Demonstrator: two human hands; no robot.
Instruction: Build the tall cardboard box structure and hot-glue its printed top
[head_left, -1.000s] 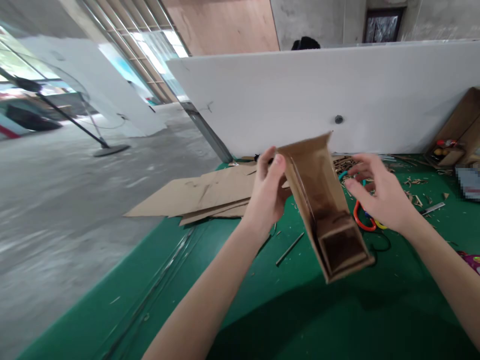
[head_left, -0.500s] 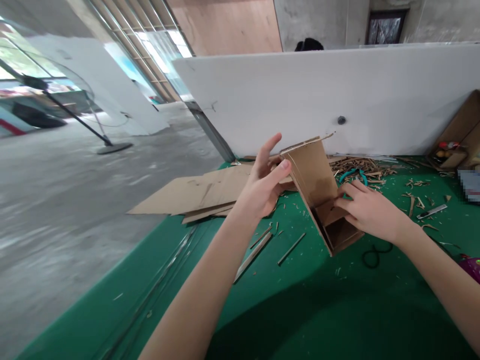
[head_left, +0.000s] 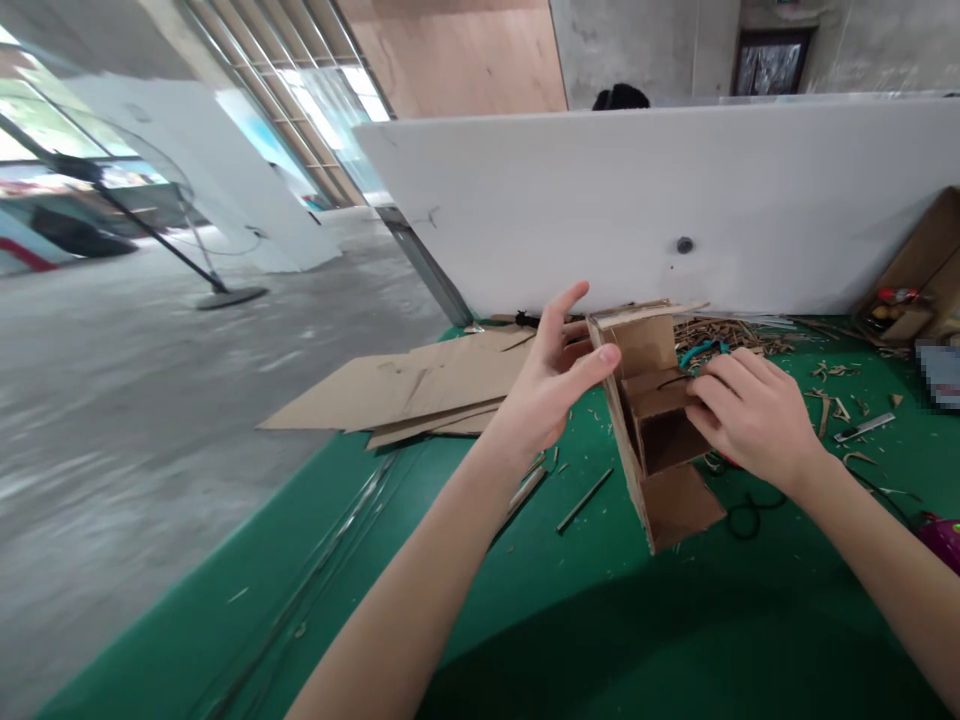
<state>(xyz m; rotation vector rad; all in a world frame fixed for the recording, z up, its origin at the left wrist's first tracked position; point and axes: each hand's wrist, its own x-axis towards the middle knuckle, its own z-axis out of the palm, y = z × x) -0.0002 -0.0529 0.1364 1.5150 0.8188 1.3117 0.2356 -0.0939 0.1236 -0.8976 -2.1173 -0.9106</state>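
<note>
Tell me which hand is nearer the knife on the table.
Right. The right hand is left of the knife, at the right side of the cardboard box; the left hand is farther away, at the box's left side.

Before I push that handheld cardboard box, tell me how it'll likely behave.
The cardboard box is probably light, with thin walls around hollow space. It may flex under a hard push, since it has open sides.

No lettering, label, brand, number or sign can be read anywhere here.
</note>
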